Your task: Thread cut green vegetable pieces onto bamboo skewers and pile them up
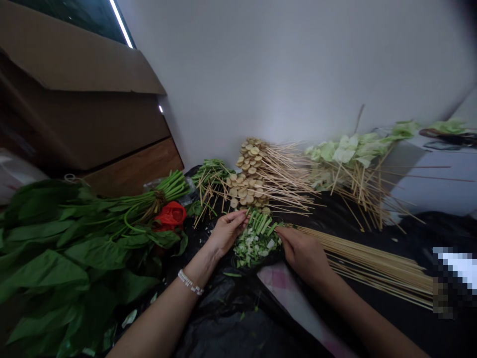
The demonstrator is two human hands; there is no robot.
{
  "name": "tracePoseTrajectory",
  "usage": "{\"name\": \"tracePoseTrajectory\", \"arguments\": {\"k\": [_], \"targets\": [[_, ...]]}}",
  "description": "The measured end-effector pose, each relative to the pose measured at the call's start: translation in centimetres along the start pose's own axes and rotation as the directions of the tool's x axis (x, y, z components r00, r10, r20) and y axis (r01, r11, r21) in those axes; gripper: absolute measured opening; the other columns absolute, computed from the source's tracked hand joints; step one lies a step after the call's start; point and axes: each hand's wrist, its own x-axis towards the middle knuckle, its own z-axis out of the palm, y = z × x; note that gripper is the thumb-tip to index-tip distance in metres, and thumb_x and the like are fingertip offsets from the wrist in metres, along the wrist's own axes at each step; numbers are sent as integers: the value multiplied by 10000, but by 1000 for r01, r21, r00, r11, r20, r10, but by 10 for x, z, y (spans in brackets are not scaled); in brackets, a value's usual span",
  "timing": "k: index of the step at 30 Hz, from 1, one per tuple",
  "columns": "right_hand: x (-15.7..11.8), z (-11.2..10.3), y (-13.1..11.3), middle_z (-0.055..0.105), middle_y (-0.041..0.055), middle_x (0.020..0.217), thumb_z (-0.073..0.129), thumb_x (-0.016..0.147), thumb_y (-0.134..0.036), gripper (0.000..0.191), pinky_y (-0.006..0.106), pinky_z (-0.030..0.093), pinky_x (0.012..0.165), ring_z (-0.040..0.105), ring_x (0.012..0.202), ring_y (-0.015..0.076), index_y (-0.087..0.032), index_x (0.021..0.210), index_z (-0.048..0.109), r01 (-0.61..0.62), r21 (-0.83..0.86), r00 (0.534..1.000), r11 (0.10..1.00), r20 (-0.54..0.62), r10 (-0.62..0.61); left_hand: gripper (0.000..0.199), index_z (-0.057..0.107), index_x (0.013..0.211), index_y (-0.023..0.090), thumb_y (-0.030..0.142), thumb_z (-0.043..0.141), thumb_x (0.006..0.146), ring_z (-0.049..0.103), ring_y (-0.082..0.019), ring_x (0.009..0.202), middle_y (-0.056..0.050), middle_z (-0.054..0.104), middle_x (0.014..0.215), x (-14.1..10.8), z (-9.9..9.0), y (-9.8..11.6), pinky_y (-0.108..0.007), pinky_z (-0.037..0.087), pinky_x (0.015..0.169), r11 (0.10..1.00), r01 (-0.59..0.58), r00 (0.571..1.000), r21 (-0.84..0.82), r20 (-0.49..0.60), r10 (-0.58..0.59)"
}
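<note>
My left hand (225,232) is closed in a pinch at the upper left of a heap of chopped greens (257,250). Its fingertips seem to grip a piece of green vegetable stem, though the piece is small and partly hidden. Several cut green stems (261,222) lie between my hands at the top of the heap. On the heap's right side my right hand (303,249) is pinched too; what sits between those fingertips is too small to make out. Beyond my right hand lies a bundle of bare bamboo skewers (372,263).
Skewered pale round slices (248,186) are stacked against the wall, beside skewered greens (214,169). Skewered pale green leaves (346,149) stand at right. A large leafy bunch (70,258), a red plastic bag (171,216) and a cardboard box (85,119) are left. Black plastic (223,318) covers the front.
</note>
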Motion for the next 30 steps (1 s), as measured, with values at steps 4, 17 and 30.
{"name": "tracePoseTrajectory", "arguments": {"k": [4, 17, 30], "targets": [[-1, 1, -1, 717, 51, 932, 413, 925, -199, 273, 263, 496, 765, 666, 843, 170, -232, 1028, 664, 18, -11, 1000, 1000, -10, -19, 252, 747, 827, 106, 145, 839, 596, 617, -76, 676, -42, 714, 746, 1, -2, 0, -157, 486, 639, 999, 26, 1000, -22, 13, -25], [-2, 1, -2, 710, 68, 938, 414, 900, -141, 291, 256, 489, 776, 663, 847, 170, -197, 1051, 656, 51, -4, 998, 999, -33, -51, 236, 743, 825, 89, 145, 831, 613, 566, -61, 633, -34, 675, 714, -2, 0, 0, -162, 449, 615, 998, 63, 996, -19, 60, -62], [-2, 2, -4, 711, 60, 922, 405, 913, -162, 290, 248, 486, 739, 663, 809, 166, -208, 1048, 657, 39, -13, 996, 999, -78, -40, 238, 710, 791, 100, 196, 836, 614, 595, -86, 659, -28, 663, 722, -8, 6, 0, -193, 478, 628, 997, 73, 996, -6, 45, -73]]}}
